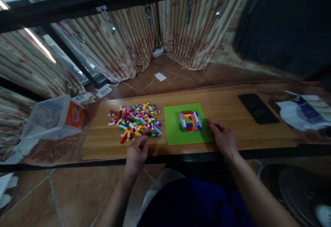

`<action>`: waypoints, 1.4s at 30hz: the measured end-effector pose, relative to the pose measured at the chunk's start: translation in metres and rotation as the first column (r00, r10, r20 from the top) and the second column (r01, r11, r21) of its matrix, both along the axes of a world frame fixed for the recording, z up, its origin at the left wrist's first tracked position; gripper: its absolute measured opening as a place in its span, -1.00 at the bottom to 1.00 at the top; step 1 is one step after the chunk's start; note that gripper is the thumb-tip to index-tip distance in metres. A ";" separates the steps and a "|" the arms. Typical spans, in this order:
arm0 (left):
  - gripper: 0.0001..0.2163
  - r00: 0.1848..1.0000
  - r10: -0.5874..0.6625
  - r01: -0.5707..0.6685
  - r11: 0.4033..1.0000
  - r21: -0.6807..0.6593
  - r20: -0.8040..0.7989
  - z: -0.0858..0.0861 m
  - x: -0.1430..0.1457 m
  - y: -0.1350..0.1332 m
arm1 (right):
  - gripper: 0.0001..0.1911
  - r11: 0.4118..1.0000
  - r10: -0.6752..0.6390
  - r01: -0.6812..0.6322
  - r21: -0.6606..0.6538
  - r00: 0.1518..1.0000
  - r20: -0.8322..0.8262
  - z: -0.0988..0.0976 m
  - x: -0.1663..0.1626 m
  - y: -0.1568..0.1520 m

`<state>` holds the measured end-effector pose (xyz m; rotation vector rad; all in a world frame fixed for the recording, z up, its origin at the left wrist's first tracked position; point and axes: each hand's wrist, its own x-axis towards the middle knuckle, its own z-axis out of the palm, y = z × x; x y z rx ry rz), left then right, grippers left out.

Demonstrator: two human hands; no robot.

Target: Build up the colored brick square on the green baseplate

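Note:
My left hand (137, 153) is at the near edge of a pile of small multicoloured toy bricks (141, 121), its fingers curled together. Anything between them is too small or hidden to make out. On the wooden board, right of the pile, lies a green studded baseplate (173, 135). A low, roughly square structure of coloured bricks (190, 127) stands on it, walled around a hollow middle. My right hand (223, 137) is closed at the baseplate's right edge, thumb and fingertips bent together. Whether it grips the edge or a small brick cannot be seen.
A clear plastic bin (49, 118) with an orange label stands at the left. A black phone (258, 108) lies on the right of the wooden board (222, 99), with a crumpled white and blue packet (300, 113) beyond it. Curtains (121, 47) hang behind.

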<state>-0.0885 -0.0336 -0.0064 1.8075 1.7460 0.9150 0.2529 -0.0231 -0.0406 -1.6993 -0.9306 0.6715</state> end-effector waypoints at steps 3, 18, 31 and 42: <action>-0.85 0.997 -0.013 0.018 0.998 0.060 -0.081 0.000 0.004 0.002 | -0.65 1.000 -0.019 0.019 -0.008 1.000 0.017 0.001 -0.001 -0.001; -0.83 0.938 -0.034 0.057 0.997 0.058 -0.345 0.000 0.025 0.020 | -0.67 1.000 -0.004 0.004 -0.001 0.993 0.122 0.001 -0.004 -0.003; -0.84 0.938 -0.316 0.330 0.939 0.092 -0.141 0.036 0.108 0.053 | -0.71 0.995 0.006 -0.027 0.092 0.973 0.230 0.008 -0.015 -0.004; -0.79 0.803 -0.417 0.448 0.893 -0.030 -0.427 0.027 0.169 0.068 | -0.74 0.987 0.054 -0.095 0.130 0.957 0.285 0.012 -0.019 -0.004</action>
